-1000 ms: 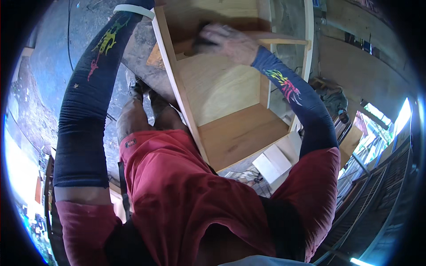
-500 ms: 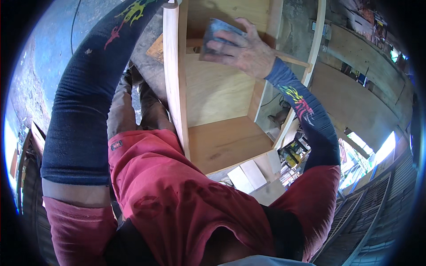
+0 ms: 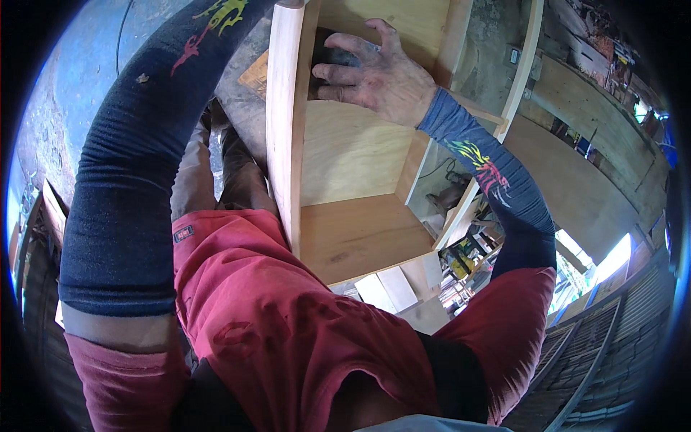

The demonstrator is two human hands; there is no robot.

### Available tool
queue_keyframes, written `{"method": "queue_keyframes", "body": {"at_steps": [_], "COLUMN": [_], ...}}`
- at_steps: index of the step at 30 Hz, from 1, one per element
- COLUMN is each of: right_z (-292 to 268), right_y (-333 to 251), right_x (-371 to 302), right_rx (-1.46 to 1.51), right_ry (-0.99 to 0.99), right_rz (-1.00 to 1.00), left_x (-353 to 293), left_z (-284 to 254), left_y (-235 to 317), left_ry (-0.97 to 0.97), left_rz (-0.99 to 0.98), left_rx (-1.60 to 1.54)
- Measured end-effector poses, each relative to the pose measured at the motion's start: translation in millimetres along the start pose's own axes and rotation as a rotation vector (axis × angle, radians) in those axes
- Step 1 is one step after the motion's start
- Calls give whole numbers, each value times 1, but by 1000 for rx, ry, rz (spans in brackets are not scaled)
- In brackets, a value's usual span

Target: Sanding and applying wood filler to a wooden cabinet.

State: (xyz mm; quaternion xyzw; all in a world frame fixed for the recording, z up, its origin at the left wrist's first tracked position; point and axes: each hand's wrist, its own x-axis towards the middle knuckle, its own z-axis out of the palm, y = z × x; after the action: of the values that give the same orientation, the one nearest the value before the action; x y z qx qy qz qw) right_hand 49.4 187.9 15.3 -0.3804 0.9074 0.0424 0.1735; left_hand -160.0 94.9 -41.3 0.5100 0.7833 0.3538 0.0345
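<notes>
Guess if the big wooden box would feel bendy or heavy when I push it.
The wooden box would probably stay stiff, since it's built from wide panels. It may be light for its size, being hollow, yet awkward to budge because it's long.

- Just behind the right hand (image 3: 385, 83), a close-fitting sleeve (image 3: 529, 212) covers the arm, greyish blue next to the wrist and darkening to navy farther from the grip.
- Partway back from that grip, a flame-like print (image 3: 481, 167) shows yellow, pink-red and white.
- Across from the grip, the left arm wears a matching navy sleeve (image 3: 122, 194), creased, with a yellow and pink print (image 3: 212, 29) and a small pale spot (image 3: 142, 78).
- Well back from the grip, a red short-sleeved shirt (image 3: 273, 309) carries a small dark hem label (image 3: 183, 234); black straps (image 3: 453, 367) cross it.
- The trousers (image 3: 245, 180) seem grey-brown, though shadow blurs them.
</notes>
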Motion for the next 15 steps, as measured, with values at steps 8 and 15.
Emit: {"method": "queue_keyframes", "body": {"at_steps": [8,15], "right_z": [12,13], "right_y": [12,-8], "right_x": [-59,-140], "right_rx": [-113,-74], "right_ry": [-126,-4], "right_rz": [74,307], "left_x": [-5,5], "left_z": [-1,5], "left_y": [-3,-15], "left_ry": [-42,-80], "left_rz": [12,7], "left_rx": [14,73]}}
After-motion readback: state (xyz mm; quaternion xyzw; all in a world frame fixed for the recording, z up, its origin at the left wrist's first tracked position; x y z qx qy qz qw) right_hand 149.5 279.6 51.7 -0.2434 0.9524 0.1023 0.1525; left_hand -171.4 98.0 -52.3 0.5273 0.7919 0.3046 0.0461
